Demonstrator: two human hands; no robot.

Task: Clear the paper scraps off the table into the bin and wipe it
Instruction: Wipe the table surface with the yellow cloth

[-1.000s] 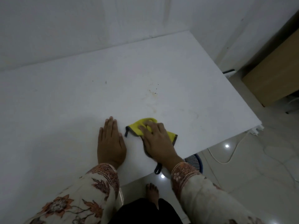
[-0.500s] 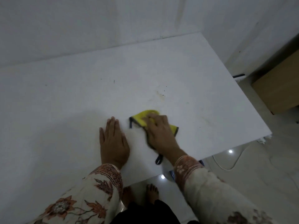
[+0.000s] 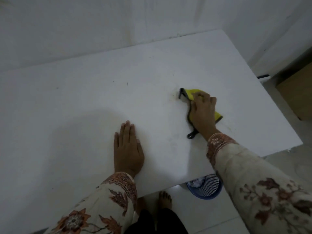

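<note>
Wiping is the step in hand: no scraps show on the desk (image 3: 84, 102), and the bin (image 3: 206, 188) under its near edge holds crumpled paper. The right hand (image 3: 202, 112) presses the yellow cloth (image 3: 190, 93) down, fingers bent over it. The left hand (image 3: 128, 149) lies flat, fingers spread. Next, judging by the faint stains beside the cloth, firm strokes over them.
</note>
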